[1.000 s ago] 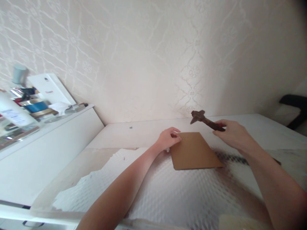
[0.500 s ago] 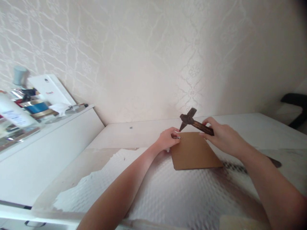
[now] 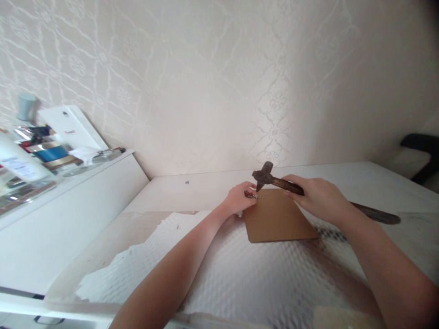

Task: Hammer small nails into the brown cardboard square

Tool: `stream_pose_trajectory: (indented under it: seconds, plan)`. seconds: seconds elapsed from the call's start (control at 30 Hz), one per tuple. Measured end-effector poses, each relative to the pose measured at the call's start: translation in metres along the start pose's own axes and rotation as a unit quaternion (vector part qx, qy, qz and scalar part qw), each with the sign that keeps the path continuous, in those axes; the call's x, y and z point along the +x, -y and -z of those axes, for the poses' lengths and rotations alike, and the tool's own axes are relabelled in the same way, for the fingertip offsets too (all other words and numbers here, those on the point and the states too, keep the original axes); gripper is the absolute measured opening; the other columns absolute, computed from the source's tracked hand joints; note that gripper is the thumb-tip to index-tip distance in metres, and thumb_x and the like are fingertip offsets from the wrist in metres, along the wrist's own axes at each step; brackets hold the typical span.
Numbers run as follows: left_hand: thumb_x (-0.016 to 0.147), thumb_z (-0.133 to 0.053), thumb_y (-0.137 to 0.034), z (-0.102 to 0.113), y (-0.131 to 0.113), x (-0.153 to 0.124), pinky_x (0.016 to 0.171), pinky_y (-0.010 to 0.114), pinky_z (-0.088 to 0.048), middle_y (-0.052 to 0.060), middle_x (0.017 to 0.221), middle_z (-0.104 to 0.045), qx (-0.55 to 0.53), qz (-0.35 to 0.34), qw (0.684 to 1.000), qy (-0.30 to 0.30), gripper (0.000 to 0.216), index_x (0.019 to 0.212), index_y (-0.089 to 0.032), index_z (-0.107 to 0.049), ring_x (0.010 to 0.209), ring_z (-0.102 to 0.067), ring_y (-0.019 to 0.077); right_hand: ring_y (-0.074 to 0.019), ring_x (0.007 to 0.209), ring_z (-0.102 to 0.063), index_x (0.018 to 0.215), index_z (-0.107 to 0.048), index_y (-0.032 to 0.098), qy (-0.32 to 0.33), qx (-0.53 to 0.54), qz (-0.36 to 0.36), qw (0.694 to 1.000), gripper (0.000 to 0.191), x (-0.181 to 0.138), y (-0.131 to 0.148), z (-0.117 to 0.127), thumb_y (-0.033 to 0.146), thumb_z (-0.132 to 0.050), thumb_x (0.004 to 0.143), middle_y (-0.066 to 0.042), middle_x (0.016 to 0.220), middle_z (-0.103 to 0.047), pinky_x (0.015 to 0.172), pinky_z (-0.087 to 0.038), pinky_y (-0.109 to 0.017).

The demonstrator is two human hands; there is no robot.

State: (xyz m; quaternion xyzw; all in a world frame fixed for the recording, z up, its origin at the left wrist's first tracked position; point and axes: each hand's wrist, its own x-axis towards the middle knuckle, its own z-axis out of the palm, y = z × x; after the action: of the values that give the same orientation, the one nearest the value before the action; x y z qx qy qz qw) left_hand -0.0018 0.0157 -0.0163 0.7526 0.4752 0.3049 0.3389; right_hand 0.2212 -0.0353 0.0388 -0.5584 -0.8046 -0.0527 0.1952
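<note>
two bare hands, one hammer, one brown sheet. your left hand (image 3: 242, 197) is curving its thumb and forefinger toward each other, leaving a narrow gap at the far left corner of the sheet; one small dark-and-pale item (image 3: 254, 196) is showing in that gap, though whether the fingers are gripping it, you cannot tell. your right hand (image 3: 317, 194) is closing its fingers firmly around the handle of the one hammer (image 3: 287, 184), whose handle end is jutting out beyond your wrist. the hammer head is hanging just beside your left fingertips, tapered end down, over the sheet's far edge; contact there cannot be made out.

the one brown sheet (image 3: 279, 219) is lying flat beneath both hands, bearing a cluster of tiny dark marks (image 3: 263, 197), too small to count. under it, one white dimpled sheet (image 3: 254, 274) with a ragged left edge is covering part of the white table (image 3: 164, 192).

farther out, one white cabinet (image 3: 82, 210) is standing at the left, carrying one white box (image 3: 72, 128), one white bottle (image 3: 22, 160), one pale blue cup (image 3: 26, 106) and other clutter. one patterned wall (image 3: 206, 91) is rising behind the table; one black curved object (image 3: 423, 142) is showing at the far right.
</note>
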Motion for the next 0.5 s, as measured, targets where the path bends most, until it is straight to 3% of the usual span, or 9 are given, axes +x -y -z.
stream_pose_trajectory:
  seconds: [0.2, 0.5]
  plan:
    - [0.065, -0.059, -0.010, 0.0005, -0.0032, -0.0006, 0.078, 0.026, -0.048, 0.002, 0.087, -0.067, 0.011, 0.010, 1.000, 0.000, 0.039, 0.103, -0.017, -0.057, 0.082, -0.062, 0.0141, -0.0220, 0.068, -0.062, 0.112, -0.061, 0.030, 0.039, 0.002, -0.002, 0.999, 0.033, 0.0005, 0.0028, 0.0035, 0.033, -0.047, 0.083, -0.003, 0.079, -0.070, 0.052, -0.030, -0.027]
    - [0.064, -0.061, -0.011, 0.0006, -0.0024, 0.0001, 0.079, 0.025, -0.047, 0.000, 0.086, -0.066, 0.026, 0.012, 1.000, -0.004, 0.040, 0.103, -0.017, -0.057, 0.082, -0.062, 0.0133, -0.0238, 0.071, -0.063, 0.112, -0.061, 0.031, 0.040, 0.000, -0.002, 0.999, 0.032, 0.0007, 0.0048, 0.0050, 0.034, -0.047, 0.084, -0.004, 0.082, -0.071, 0.053, -0.031, -0.027]
